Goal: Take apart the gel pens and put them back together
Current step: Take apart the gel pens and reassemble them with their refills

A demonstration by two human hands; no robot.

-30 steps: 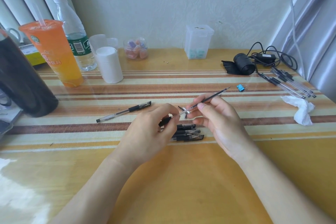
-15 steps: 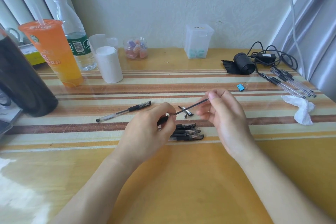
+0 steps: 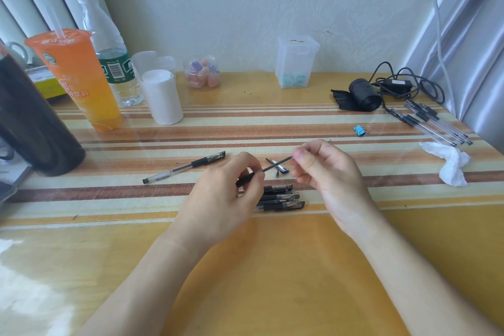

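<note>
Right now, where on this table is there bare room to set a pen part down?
Widest: the plain yellow table nearer than the pen pile, between and beside the forearms. Also the striped band between the white roll and the blue clip. Crowded: the back left by the orange drink, and the right edge with loose pens and tissue.

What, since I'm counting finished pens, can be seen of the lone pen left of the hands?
The lone gel pen looks whole: clear plastic barrel, black end plug, black grip and a dark cap. It lies flat and diagonal on the striped table, cap end farther away and to the right. Nothing touches it; the left hand is near but apart.
</note>
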